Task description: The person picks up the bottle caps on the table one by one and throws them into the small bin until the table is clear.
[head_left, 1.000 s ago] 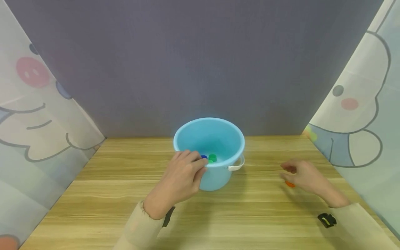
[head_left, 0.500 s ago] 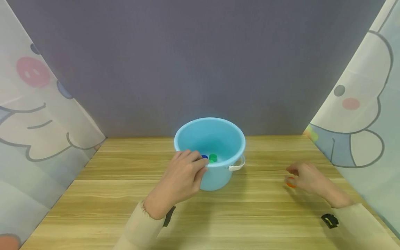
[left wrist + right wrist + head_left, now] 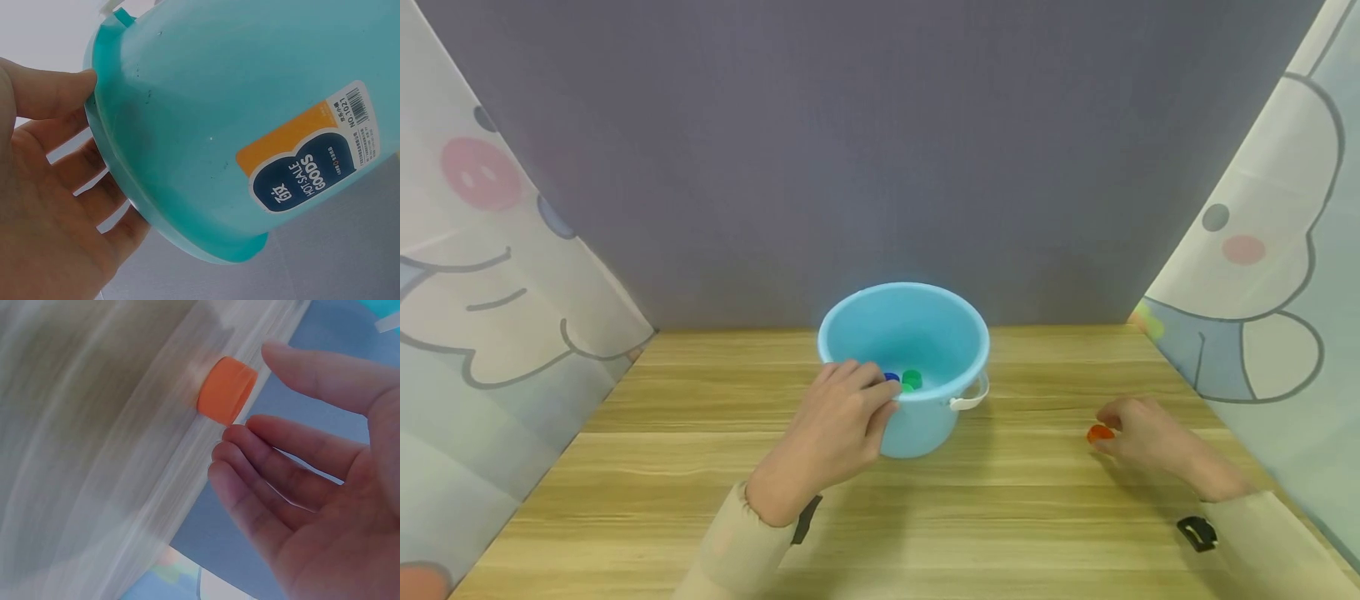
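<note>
A light blue bucket (image 3: pixel 919 427) stands upright on the wooden table. My left hand (image 3: pixel 831 427) grips its near left rim, thumb on the outside and fingers on the inner side, as the left wrist view (image 3: pixel 206 112) of the bucket bears out. Inside the bucket lie a blue cap (image 3: pixel 891 377) and green caps (image 3: pixel 912 379), partly hidden by the rim and fingers. To the right, an orange bottle cap (image 3: pixel 1100 432) rests on the table. My right hand (image 3: pixel 1150 440) is beside it; in the right wrist view, thumb and fingers are spread near the cap, apart from it.
The bucket's white handle (image 3: pixel 970 398) hangs on its right side. A dark grey panel (image 3: pixel 880 167) rises behind the wooden table (image 3: pixel 1000 533). Cartoon-printed curtains (image 3: pixel 1247 208) flank both sides.
My right hand has shifted slightly to the right and down, so more of the orange bottle cap shows. The left hand and the bucket stay in place.
</note>
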`<action>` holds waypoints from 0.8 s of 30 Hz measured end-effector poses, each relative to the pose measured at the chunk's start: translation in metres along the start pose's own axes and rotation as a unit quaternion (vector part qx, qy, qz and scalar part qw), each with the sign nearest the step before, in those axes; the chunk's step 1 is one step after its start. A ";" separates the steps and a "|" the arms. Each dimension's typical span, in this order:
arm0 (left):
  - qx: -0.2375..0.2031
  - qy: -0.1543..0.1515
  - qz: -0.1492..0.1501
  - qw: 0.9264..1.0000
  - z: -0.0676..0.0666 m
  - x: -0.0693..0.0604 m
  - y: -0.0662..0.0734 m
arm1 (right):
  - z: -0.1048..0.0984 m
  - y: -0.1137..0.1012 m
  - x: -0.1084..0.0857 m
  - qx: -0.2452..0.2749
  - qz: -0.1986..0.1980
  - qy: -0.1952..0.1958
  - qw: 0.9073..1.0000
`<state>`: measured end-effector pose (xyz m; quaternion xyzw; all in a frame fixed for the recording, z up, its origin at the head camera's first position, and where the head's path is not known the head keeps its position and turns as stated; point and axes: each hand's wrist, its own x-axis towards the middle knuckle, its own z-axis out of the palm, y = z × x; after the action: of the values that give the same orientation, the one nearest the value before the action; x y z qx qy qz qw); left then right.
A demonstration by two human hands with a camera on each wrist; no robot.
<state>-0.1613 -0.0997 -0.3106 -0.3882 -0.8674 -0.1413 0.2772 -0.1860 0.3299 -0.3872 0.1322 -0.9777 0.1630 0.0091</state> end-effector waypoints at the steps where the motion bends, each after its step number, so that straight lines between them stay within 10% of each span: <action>1: 0.000 0.000 0.000 1.000 0.000 0.000 0.000 | 0.000 0.001 0.000 0.001 0.004 -0.005 1.000; 24: -0.003 0.005 0.004 1.000 0.001 -0.001 0.000 | 0.002 0.010 0.000 0.010 0.032 -0.040 0.999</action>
<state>-0.1615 -0.1000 -0.3115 -0.3916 -0.8640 -0.1453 0.2812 -0.1888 0.3387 -0.3920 0.1077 -0.9792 0.1677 -0.0365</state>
